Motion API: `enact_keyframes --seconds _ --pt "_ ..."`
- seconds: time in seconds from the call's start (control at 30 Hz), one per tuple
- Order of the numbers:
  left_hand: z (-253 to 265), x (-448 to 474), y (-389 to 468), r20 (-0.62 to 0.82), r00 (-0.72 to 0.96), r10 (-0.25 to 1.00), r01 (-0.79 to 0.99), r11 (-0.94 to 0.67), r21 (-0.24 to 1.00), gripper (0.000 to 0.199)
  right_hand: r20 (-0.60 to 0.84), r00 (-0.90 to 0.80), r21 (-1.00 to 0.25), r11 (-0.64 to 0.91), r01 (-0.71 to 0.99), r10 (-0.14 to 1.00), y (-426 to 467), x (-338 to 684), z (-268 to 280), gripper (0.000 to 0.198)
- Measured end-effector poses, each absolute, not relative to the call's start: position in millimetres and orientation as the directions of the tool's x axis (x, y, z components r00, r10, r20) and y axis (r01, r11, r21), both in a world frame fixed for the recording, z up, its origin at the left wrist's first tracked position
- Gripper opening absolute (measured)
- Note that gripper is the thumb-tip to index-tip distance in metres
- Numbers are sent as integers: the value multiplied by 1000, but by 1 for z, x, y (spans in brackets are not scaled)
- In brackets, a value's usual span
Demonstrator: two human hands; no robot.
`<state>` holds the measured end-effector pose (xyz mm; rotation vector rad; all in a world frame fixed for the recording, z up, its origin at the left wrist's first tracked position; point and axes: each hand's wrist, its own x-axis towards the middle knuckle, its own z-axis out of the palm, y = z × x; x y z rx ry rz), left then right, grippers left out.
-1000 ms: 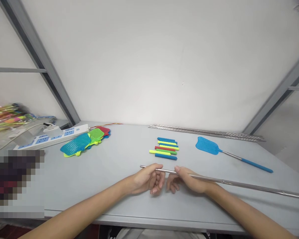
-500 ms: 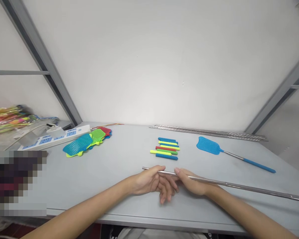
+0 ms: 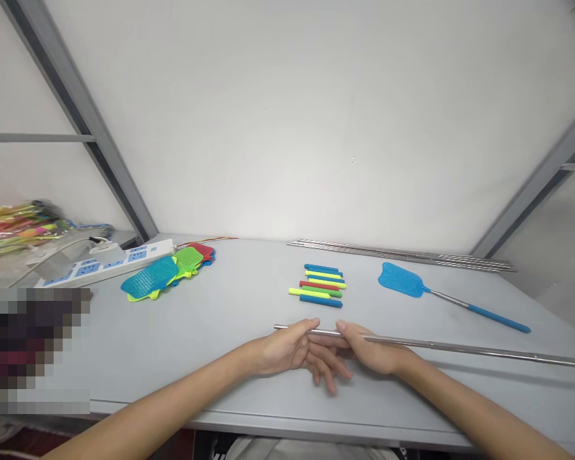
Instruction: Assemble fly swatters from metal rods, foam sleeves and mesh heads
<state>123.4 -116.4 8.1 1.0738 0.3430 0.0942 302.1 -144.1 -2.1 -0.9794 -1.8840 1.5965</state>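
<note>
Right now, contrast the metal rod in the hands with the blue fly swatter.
The metal rod is held by the left hand and right hand; the blue fly swatter lies on the table. The rod shows only bare metal; the swatter adds a blue head and grip. Both show silvery metal.

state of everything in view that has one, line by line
Left hand, pinching metal rod
Right hand, holding metal rod
Metal rod, held nearly level
Blue swatter, assembled, lying on table
Colored handles, loose, side by side
Swatter heads, unattached, overlapping
Other rods, lying together
Power strip, plug inserted
</note>
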Motion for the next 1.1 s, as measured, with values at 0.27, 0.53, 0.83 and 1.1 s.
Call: enact_keyframes --seconds 0.27,0.53,0.83,1.1 --pt "6 124 -116 -190 955 228 67 457 887 61 -95 -581 -978 35 208 808 -143 304 -5 56" --pt "6 124 -114 -213 949 232 85 463 882 59 -191 -561 -964 -46 263 806 -145 301 3 62" --pt "4 126 -112 -230 911 343 69 423 904 63 -202 -635 -979 -145 140 746 -140 297 4 63" --pt "3 130 -107 -123 707 696 -122 292 949 45 -161 -648 -979 -202 11 744 -127 293 -4 63"
